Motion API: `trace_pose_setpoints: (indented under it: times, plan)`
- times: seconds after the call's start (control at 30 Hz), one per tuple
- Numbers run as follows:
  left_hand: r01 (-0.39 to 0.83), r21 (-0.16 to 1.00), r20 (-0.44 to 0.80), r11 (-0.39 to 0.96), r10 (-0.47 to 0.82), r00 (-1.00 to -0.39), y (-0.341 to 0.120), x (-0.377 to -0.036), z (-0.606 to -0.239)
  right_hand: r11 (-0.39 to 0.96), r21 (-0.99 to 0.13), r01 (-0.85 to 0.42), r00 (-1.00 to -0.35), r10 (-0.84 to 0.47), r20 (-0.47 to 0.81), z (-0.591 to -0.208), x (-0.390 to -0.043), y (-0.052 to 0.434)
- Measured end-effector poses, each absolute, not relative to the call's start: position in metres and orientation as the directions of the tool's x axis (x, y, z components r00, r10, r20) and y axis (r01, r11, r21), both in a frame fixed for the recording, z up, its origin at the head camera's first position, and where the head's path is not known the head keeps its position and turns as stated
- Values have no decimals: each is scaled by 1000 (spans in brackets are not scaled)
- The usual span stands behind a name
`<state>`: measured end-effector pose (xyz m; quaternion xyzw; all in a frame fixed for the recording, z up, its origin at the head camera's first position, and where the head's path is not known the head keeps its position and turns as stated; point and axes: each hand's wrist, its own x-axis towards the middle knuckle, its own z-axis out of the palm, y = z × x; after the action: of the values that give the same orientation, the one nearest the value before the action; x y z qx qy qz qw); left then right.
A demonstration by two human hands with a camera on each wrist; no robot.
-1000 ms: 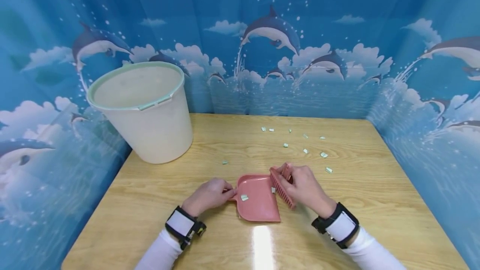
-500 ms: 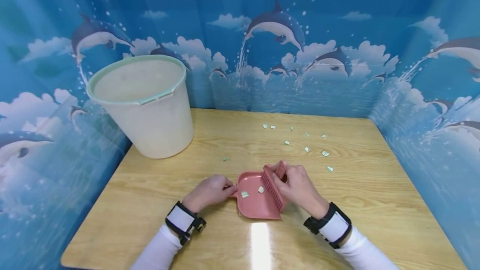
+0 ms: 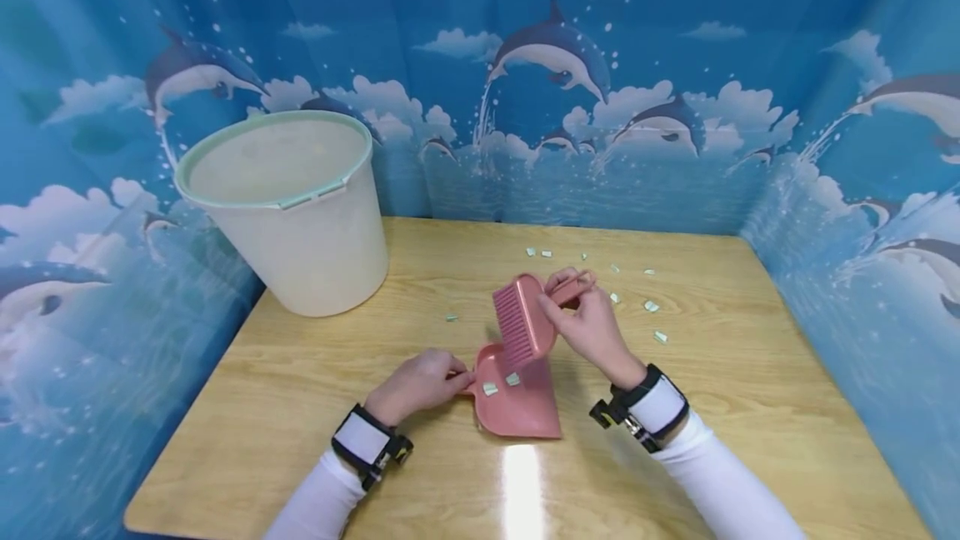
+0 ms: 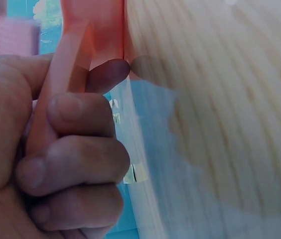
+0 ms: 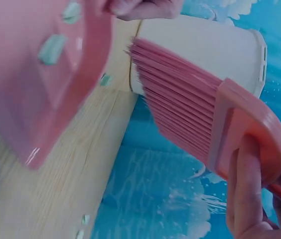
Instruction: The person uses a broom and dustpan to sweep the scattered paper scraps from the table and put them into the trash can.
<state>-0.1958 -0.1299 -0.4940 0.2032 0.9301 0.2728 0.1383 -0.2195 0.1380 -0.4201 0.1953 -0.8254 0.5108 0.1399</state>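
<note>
A pink dustpan (image 3: 517,411) lies on the table, its open edge toward the right, with two pale green paper scraps (image 3: 513,379) in it. My left hand (image 3: 418,387) grips its handle (image 4: 63,79), fingers curled round it in the left wrist view. Above the pan's far side, my right hand (image 3: 592,323) holds a pink hand brush (image 3: 534,319) by its handle and base. The bristles (image 5: 175,97) point left and down, raised off the table; in the right wrist view they stand apart from the pan.
A white bucket (image 3: 318,248) with a green rim stands at the table's back left. Several paper scraps (image 3: 651,306) lie scattered on the wooden table (image 3: 720,373) at the back right, and a lone scrap (image 3: 451,318) beyond the left hand. A dolphin-print curtain (image 3: 450,182) encloses the table.
My right hand has swept a second scrap into the dustpan, then lifted the brush up and away from me. My left hand has kept its grip on the dustpan's handle.
</note>
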Motion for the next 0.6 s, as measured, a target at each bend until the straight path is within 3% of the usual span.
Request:
trace_pose_setpoints:
  times: [0.3,0.6]
  plan:
    - [388,534,-69,751,496,-866,-132,-199,-493,204,-941,-271,-946,-240,220,-417,-269,83]
    - [383,543,-83,747,502,-861,-136,-194,-497,294,-917,-271,-941,-279,189,-449,-291,33]
